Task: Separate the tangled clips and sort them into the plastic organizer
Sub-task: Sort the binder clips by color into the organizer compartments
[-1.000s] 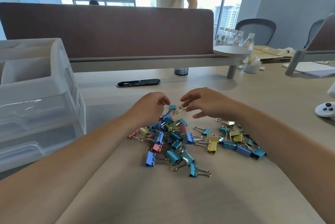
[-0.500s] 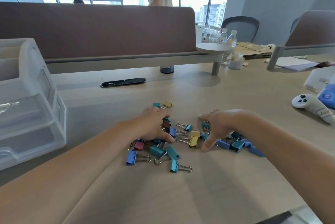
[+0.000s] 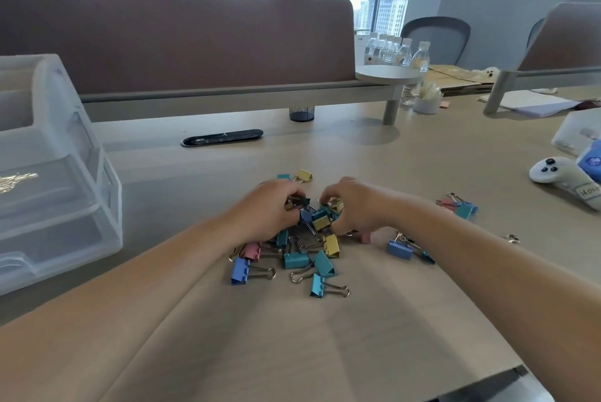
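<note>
A tangled heap of coloured binder clips (image 3: pixel 305 245) lies on the wooden desk, in blue, teal, yellow and pink. My left hand (image 3: pixel 270 209) and my right hand (image 3: pixel 357 206) sit on top of the heap, fingers curled into the clips between them. A small group of pink and blue clips (image 3: pixel 458 206) lies apart to the right. A yellow clip (image 3: pixel 304 175) lies just beyond my hands. The clear plastic organizer (image 3: pixel 48 174) with drawers stands at the left edge of the desk.
A white controller (image 3: pixel 562 177) and a blue packet lie at the right. A black cable slot (image 3: pixel 221 137) sits in the desk behind the clips. A brown divider panel (image 3: pixel 175 43) runs across the back; water bottles (image 3: pixel 396 52) and a person stand beyond it.
My hands came down from the far end of the heap, spread apart over it, then closed together on the middle of the pile. A few clips got pushed off to the right.
</note>
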A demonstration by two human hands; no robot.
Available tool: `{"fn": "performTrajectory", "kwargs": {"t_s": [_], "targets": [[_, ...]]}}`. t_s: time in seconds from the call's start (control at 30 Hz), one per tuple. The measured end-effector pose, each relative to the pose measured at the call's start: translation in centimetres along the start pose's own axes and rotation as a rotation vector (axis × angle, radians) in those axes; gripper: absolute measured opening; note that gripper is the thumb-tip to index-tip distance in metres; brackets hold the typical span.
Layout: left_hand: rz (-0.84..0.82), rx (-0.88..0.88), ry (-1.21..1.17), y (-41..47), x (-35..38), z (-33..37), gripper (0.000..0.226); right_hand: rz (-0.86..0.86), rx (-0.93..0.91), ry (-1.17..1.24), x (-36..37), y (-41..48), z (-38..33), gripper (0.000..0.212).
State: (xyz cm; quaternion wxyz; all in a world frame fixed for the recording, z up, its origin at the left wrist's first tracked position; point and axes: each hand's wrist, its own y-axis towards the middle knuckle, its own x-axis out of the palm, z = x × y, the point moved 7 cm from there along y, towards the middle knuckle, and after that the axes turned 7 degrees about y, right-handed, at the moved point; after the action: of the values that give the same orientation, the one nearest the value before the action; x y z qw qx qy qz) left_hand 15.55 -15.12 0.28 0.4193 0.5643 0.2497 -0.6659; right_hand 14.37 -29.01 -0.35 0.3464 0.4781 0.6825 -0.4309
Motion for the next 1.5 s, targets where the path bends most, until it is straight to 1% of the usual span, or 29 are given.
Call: {"fn": "performTrajectory", "kwargs": {"t_s": [0.07, 0.17, 0.33, 0.4, 0.47, 0.5, 0.6, 0.67, 0.77, 0.87, 0.97, 1.03, 1.07, 1.1, 1.17, 1.23, 1.3, 1.4, 1.5], "targets": [[0.012, -0.019, -0.059, -0.1, -0.4, -0.4, 0.033, 0.041, -0.005, 0.068, 0.2, 0.7, -0.4, 0.045], [0.023, -0.050, -0.138, -0.3, -1.0, -1.4, 0.029, 0.132, 0.000, 0.334, -0.6, 1.5, -0.8, 0.018], [0.082, -0.064, -0.170, -0.2, -2.3, -2.3, 0.023, 0.239, 0.032, 0.582, -1.9, 2.0, -1.2, 0.009], [0.090, -0.061, -0.187, -0.2, -2.9, -2.3, 0.020, 0.247, 0.030, 0.692, -2.2, 2.2, -1.7, 0.007], [0.097, -0.051, -0.182, -0.2, -3.4, -2.3, 0.020, 0.246, 0.025, 0.740, -2.7, 2.0, -2.1, 0.009], [0.107, -0.048, -0.170, -0.2, -3.7, -2.3, 0.019, 0.245, 0.025, 0.755, -2.9, 1.8, -2.4, 0.014], [0.126, -0.053, -0.156, -0.3, -4.7, -2.3, 0.020, 0.226, 0.029, 0.774, -3.4, 1.0, -2.9, 0.032], [0.107, -0.065, -0.165, -0.4, -5.0, -2.1, 0.021, 0.186, 0.025, 0.770, -3.4, 0.5, -3.2, 0.037], [0.070, -0.070, -0.158, -0.6, -4.9, -1.4, 0.024, 0.155, -0.002, 0.744, -3.6, -0.2, -2.9, 0.036], [0.059, -0.048, -0.138, -0.6, -4.6, -0.3, 0.023, 0.202, -0.032, 0.626, -4.4, -1.1, -1.9, 0.028], [0.045, -0.011, -0.137, 0.0, -4.2, 1.7, 0.020, 0.256, 0.006, 0.487, -5.5, -2.7, 0.9, 0.024], [-0.021, 0.021, -0.135, 0.5, -3.5, 3.5, 0.028, 0.279, 0.052, 0.385, -6.2, -3.8, 3.4, 0.027], [-0.066, 0.055, -0.137, 1.4, -2.7, 5.8, 0.035, 0.302, 0.090, 0.323, -7.1, -5.3, 5.6, 0.029], [-0.103, 0.060, -0.128, 1.4, -2.3, 6.6, 0.043, 0.289, 0.103, 0.270, -7.3, -5.9, 6.5, 0.031], [-0.151, 0.086, -0.079, 1.7, -1.3, 8.0, 0.057, 0.208, 0.149, 0.162, -7.2, -6.9, 7.8, 0.040], [-0.217, 0.130, 0.004, 2.3, 0.1, 10.4, 0.070, 0.128, 0.211, 0.078, -7.2, -8.1, 10.0, 0.058], [-0.287, 0.168, 0.085, 3.3, 1.9, 12.6, 0.082, 0.074, 0.266, 0.049, -7.0, -9.0, 12.1, 0.079], [-0.347, 0.240, 0.155, 4.9, 4.4, 14.9, 0.104, -0.032, 0.338, -0.061, -6.5, -10.0, 14.7, 0.110], [-0.388, 0.303, 0.218, 6.0, 5.9, 15.9, 0.120, -0.123, 0.416, -0.170, -5.7, -10.2, 16.8, 0.129]]}}
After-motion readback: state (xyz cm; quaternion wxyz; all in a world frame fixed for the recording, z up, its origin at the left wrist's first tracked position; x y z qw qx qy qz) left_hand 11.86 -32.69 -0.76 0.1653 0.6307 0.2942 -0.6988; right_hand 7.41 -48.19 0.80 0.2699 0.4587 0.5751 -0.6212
